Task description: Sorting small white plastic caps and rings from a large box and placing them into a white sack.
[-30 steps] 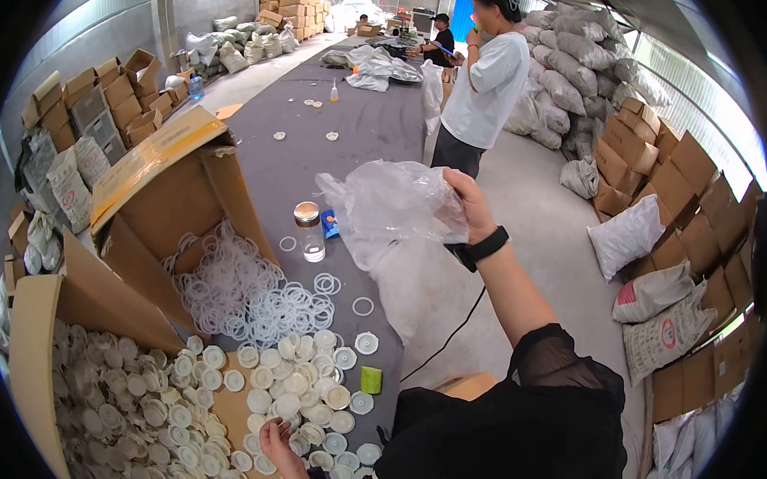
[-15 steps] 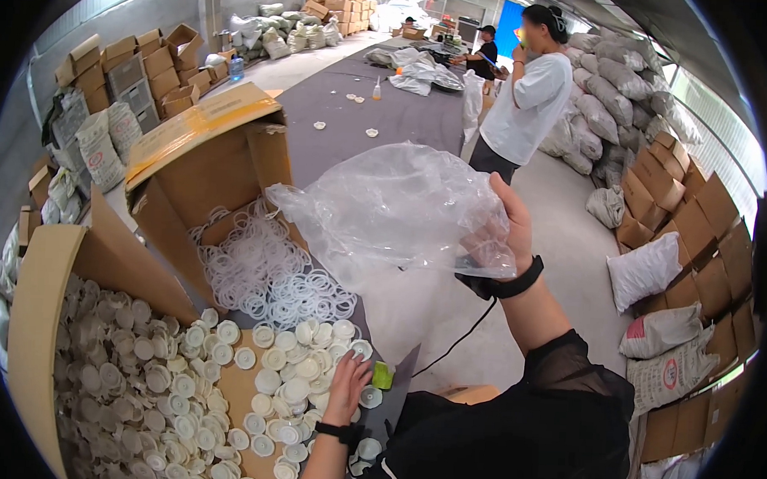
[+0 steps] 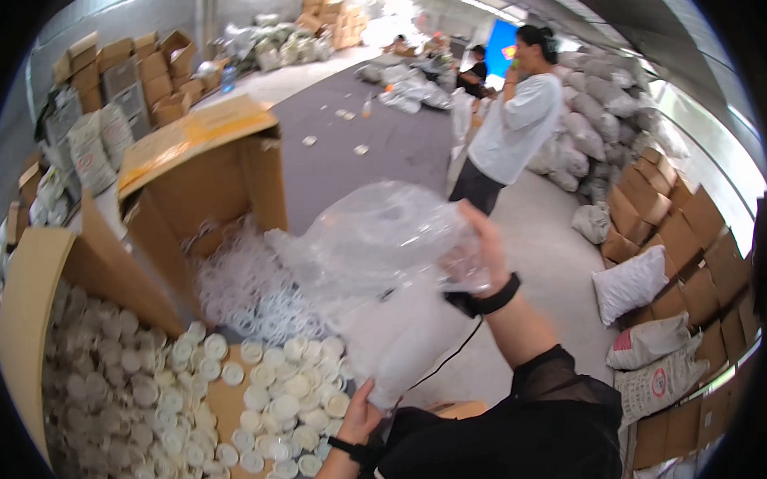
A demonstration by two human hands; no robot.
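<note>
A large clear plastic bag [image 3: 375,231] is spread out in front of me above the table's right edge. Its upper right side is gripped in my right hand [image 3: 476,251], which is raised. A cloudy white lower part hangs down to my left hand [image 3: 362,420], whose thumb and fingers pinch its bottom end. Beside my left hand lie many white round plastic caps [image 3: 289,397], loose on a cardboard sheet. Just beyond them, a heap of thin translucent plastic rings [image 3: 243,277] spills from a tipped cardboard box [image 3: 201,153].
More caps fill an open carton [image 3: 33,312] at the near left. The grey-covered table [image 3: 318,165] runs away from me, with a small bottle [image 3: 367,108] on it. A person [image 3: 514,117] stands along its right side. Sacks and cartons [image 3: 700,242] line the right wall.
My left hand has left the caps and now holds the bag's lower end. The bag has come down and left a little with my right hand, its lower part now stretched downward.
</note>
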